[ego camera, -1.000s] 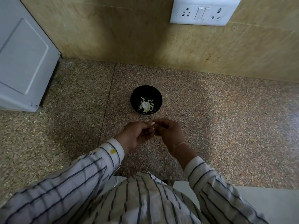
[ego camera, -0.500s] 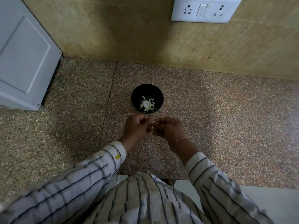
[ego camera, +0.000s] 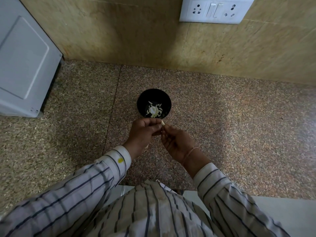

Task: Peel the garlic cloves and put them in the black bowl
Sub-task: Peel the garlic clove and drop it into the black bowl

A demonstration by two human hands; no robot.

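A small black bowl (ego camera: 153, 97) stands on the speckled stone counter, holding several pale garlic pieces (ego camera: 153, 110). Just in front of its near rim, my left hand (ego camera: 142, 134) and my right hand (ego camera: 176, 142) meet with curled fingers. Between their fingertips they pinch one pale garlic clove (ego camera: 163, 123), whose tip sticks up above the fingers. The rest of the clove is hidden by my fingers.
A grey appliance (ego camera: 24, 62) stands at the left edge of the counter (ego camera: 239, 125). The tiled wall behind carries a white socket plate (ego camera: 213, 10). My striped sleeves fill the bottom of the view, with the counter's front edge below them.
Both hands have moved a little away from me, up to the bowl's near rim. The clove's tip now shows more plainly above the fingers.
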